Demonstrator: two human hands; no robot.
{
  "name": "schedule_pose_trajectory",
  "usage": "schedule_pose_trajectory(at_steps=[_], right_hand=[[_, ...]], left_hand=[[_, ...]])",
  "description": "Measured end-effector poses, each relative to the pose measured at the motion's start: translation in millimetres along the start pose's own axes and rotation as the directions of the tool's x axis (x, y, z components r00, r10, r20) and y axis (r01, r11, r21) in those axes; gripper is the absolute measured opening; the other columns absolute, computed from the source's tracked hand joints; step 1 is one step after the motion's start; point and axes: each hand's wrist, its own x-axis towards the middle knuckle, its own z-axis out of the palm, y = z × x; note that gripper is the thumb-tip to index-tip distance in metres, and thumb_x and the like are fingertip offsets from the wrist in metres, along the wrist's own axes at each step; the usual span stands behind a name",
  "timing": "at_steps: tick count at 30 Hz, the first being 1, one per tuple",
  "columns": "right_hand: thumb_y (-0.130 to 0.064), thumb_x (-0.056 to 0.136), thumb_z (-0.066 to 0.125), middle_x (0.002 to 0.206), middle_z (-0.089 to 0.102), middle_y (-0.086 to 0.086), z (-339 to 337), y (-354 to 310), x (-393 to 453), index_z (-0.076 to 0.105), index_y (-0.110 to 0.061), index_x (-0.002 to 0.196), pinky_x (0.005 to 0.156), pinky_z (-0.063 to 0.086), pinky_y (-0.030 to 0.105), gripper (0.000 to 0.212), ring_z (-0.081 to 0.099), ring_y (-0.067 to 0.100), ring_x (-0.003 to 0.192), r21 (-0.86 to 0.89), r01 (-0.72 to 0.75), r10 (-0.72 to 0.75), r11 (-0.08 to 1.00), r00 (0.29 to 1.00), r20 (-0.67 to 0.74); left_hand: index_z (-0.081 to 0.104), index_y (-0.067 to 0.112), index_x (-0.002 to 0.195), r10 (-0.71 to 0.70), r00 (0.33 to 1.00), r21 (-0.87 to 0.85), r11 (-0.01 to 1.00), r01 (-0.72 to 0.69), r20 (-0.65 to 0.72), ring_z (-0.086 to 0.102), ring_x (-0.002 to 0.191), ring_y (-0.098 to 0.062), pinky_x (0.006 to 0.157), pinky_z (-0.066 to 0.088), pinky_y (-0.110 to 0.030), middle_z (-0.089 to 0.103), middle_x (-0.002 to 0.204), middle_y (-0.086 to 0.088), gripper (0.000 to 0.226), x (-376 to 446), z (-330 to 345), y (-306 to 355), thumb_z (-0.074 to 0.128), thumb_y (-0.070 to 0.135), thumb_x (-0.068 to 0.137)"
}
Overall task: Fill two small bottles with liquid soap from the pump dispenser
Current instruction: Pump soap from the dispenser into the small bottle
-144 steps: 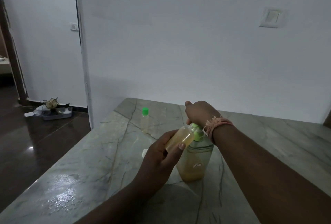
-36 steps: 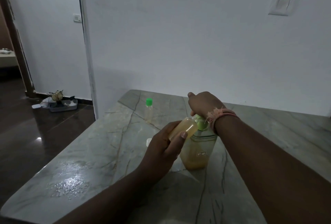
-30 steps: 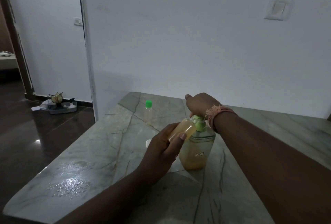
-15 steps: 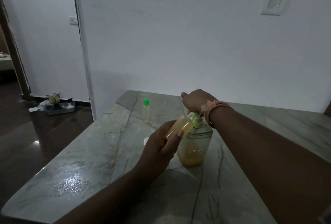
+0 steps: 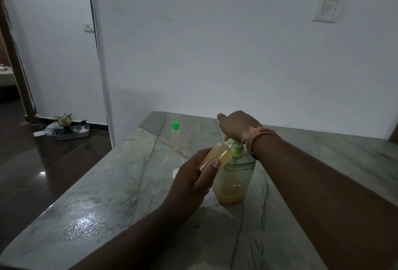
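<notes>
Holding: the left hand (image 5: 193, 181) is gripping a small bottle (image 5: 216, 155) of amber soap, fingers and thumb curled round it, tilting its mouth up to the green pump top
Pressing: the right hand (image 5: 237, 125) is resting on the green pump head of the pump dispenser (image 5: 234, 181), fingers curved over it; a frayed pink wrist thread (image 5: 256, 135) is sitting at the wrist
Dispenser: standing on the marble table (image 5: 107, 194), amber soap lying low inside
Label: a small white sticker (image 5: 237, 185) is showing on the dispenser, its writing too small to read
Second bottle (image 5: 175, 136): standing capped in green, farther back on the table, apart from both hands
Loose cap (image 5: 176, 173): a pale cap is lying just left of the left hand
</notes>
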Motion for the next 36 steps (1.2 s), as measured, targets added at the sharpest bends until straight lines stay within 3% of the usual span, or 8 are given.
schedule_pose_trajectory(at_steps=[3,9,19,24,31,36], right_hand=[[-0.053,0.092,0.039,0.098,0.072,0.011,-2.5,0.1,0.9,0.072,-0.007,0.095,0.074,0.043,0.033,0.057,0.064,0.028,0.086,0.011,0.003,-0.003,1.0,1.0,-0.017],[-0.059,0.086,0.036,0.099,0.073,0.01,5.7,5.8,1.6,0.073,-0.01,0.098,0.09,0.05,0.04,0.063,0.066,0.03,0.092,0.047,-0.045,0.048,0.998,0.997,-0.063],[-0.058,0.089,0.038,0.102,0.072,0.011,-1.0,0.6,-0.2,0.072,-0.008,0.1,0.088,0.05,0.039,0.061,0.066,0.03,0.092,0.019,0.003,-0.003,1.0,0.999,-0.044],[-0.057,0.08,0.036,0.1,0.073,0.009,3.7,0.1,-2.3,0.071,-0.009,0.097,0.093,0.05,0.042,0.062,0.066,0.03,0.093,0.024,-0.033,0.033,0.999,0.999,-0.029],[-0.051,0.098,0.034,0.116,0.068,0.013,-6.5,-4.0,-4.0,0.07,-0.003,0.11,0.079,0.04,0.03,0.061,0.055,0.026,0.087,-0.074,0.022,-0.017,0.997,0.998,0.067],[-0.052,0.096,0.034,0.11,0.069,0.015,-0.2,3.9,1.0,0.071,-0.004,0.103,0.079,0.04,0.033,0.061,0.062,0.03,0.098,0.027,-0.018,0.019,0.999,1.0,-0.023]], left_hand=[[0.054,0.043,0.118,0.004,1.0,0.0,1.0,-0.004,0.005,0.06,0.062,-0.006,0.054,0.047,-0.018,0.064,0.077,0.019,0.024,0.6,-0.1,-1.1,0.049,0.048,0.095],[0.055,0.04,0.118,0.028,1.0,-0.001,1.0,-0.028,-0.002,0.059,0.061,-0.006,0.053,0.047,-0.019,0.063,0.077,0.016,0.023,1.6,-0.2,-2.4,0.049,0.044,0.097],[0.056,0.043,0.115,0.037,0.999,0.01,0.999,-0.037,-0.004,0.058,0.06,-0.006,0.053,0.046,-0.018,0.064,0.076,0.012,0.019,1.1,-1.1,-0.2,0.049,0.044,0.097],[0.059,0.031,0.121,0.029,1.0,-0.022,0.999,-0.029,-0.007,0.057,0.059,-0.005,0.053,0.044,-0.019,0.062,0.071,0.016,0.03,1.2,-1.4,-0.8,0.048,0.044,0.097],[0.054,0.045,0.116,0.024,1.0,0.012,1.0,-0.024,0.007,0.059,0.061,-0.005,0.053,0.046,-0.017,0.064,0.077,0.02,0.02,-1.2,-1.2,1.8,0.049,0.046,0.097],[0.055,0.047,0.116,0.043,0.999,0.019,0.999,-0.043,-0.001,0.059,0.062,-0.006,0.053,0.047,-0.021,0.064,0.079,0.018,0.019,2.9,-1.4,-3.1,0.05,0.044,0.098]])
